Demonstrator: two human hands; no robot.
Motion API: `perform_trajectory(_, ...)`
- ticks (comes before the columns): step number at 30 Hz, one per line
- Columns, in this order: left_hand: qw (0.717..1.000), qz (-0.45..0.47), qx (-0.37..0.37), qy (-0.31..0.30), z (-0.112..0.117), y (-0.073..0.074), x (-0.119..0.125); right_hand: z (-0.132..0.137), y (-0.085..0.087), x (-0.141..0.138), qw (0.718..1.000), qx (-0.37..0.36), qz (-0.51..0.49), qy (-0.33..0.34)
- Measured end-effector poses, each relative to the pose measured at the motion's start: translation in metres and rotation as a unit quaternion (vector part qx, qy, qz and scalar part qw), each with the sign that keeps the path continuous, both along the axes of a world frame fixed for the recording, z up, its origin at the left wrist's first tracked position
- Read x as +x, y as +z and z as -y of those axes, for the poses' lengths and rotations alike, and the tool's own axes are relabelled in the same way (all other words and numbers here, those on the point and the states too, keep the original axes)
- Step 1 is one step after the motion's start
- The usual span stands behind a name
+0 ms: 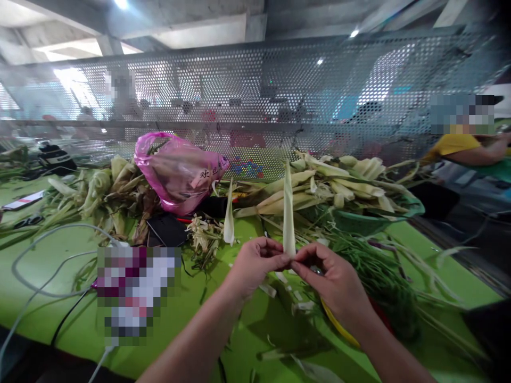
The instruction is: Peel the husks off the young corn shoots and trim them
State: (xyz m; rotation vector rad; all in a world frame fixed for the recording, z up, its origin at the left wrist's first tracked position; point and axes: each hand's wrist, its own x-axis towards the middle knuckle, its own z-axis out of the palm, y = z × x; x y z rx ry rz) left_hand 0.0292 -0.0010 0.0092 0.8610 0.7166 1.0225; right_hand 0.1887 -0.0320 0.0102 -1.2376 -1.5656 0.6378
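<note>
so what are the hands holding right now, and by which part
A pale yellow-green, pointed strip of husk, standing upright. The left hand and the right hand both pinch its lower end between their fingertips.

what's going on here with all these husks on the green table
A person holds a pale pointed shoot upright, pinched at its base between the left hand and the right hand, above a green table. Husks lie heaped behind, beside a pink bag, and a green basin to the right holds more pale shoots. Another person in a yellow top is at the far right.
</note>
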Motion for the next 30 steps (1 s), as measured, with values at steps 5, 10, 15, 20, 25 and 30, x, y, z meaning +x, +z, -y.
perform_trajectory(5,1.000,0.010,-0.006,-0.008,0.0010,-0.0008,0.0000,0.0001,0.0015,0.0007,1.000,-0.005,-0.013,0.008)
perform_trajectory(10,1.000,0.009,0.000,0.014,0.0002,-0.0025,0.0008,0.0011,0.0013,0.0015,0.999,0.021,0.020,0.028)
perform_trajectory(15,0.999,-0.003,-0.017,0.045,-0.0045,-0.0035,0.0053,0.0003,0.0016,0.0032,0.991,0.091,0.087,0.037)
perform_trajectory(20,0.999,0.010,-0.031,0.030,-0.0051,-0.0065,0.0032,-0.0004,-0.0007,0.0055,0.988,0.083,0.126,0.035)
perform_trajectory(25,0.999,0.010,-0.037,0.021,-0.0039,-0.0088,-0.0004,-0.0016,-0.0049,0.0082,0.981,0.100,0.158,0.040)
perform_trajectory(30,0.999,0.018,-0.041,0.022,-0.0017,-0.0074,0.0010,-0.0017,-0.0049,0.0091,0.977,0.098,0.186,0.027)
